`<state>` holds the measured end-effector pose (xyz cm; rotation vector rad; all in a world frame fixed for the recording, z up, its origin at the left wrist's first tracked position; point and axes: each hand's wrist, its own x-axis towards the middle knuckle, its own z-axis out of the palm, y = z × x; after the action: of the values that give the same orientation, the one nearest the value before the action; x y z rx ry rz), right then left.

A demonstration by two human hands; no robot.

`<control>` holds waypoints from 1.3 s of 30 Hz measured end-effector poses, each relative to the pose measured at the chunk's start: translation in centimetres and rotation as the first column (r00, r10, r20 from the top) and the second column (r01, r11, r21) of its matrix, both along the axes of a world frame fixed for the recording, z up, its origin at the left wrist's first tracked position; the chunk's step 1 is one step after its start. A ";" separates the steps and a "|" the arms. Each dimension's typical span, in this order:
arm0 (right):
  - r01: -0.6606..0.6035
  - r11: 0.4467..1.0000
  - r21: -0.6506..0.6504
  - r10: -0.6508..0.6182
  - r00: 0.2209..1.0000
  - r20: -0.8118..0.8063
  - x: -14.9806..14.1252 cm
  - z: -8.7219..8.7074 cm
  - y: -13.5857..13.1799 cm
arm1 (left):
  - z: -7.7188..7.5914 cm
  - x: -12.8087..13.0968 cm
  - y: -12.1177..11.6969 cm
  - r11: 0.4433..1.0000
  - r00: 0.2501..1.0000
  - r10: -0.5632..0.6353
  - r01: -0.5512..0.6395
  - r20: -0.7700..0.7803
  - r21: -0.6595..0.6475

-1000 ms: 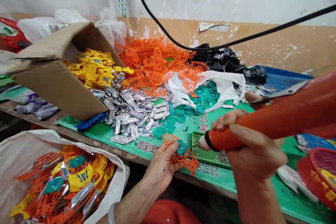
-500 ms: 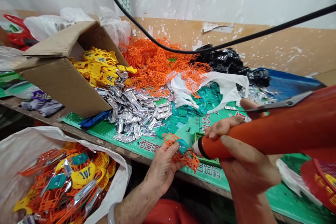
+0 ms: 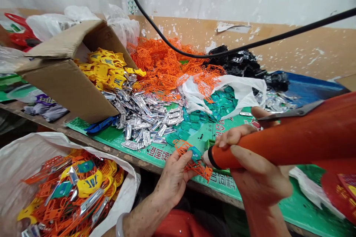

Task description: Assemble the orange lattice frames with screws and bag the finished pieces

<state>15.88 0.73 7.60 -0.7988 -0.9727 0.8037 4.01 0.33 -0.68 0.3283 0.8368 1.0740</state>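
My left hand [image 3: 172,172] is closed on an orange plastic lattice frame [image 3: 204,170]. A clear teal plastic piece [image 3: 196,152] sits on that frame beside my thumb. My right hand [image 3: 258,170] wraps round an orange electric screwdriver [image 3: 272,142] with a grey lever on top. The tool lies nearly level, and its pale nose points left at the teal piece. The bit's exact contact point is too small to make out. A small green basket [image 3: 210,143] stands behind the nose, partly hidden by my right hand.
An open sack [image 3: 126,163] of orange, yellow, teal and silver parts stands at lower left. On the bench are a cardboard box [image 3: 66,85] with yellow parts [image 3: 105,70], silver pieces [image 3: 144,118], orange frames [image 3: 164,63] and black parts [image 3: 236,61]. A black cable [image 3: 250,44] crosses above.
The screwdriver's nose has shifted slightly left, closer to the teal piece. Both hands keep their holds, and the whole view has shifted a little.
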 end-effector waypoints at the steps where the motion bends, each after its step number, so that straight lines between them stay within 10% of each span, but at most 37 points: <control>1: -0.005 1.000 0.003 0.005 1.000 -0.002 0.0 0.0 0.0 | 0.0 0.0 0.0 1.000 1.000 0.004 -0.004 -0.001 0.002; 39: -0.085 0.994 0.062 0.090 0.993 -0.071 0.5 -0.3 -0.1 | 0.1 0.0 -0.2 0.998 0.998 0.056 -0.056 0.023 0.018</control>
<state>16.40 0.67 7.31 -0.6753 -0.9663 0.8706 4.01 0.10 -0.55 0.3097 0.8197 1.1363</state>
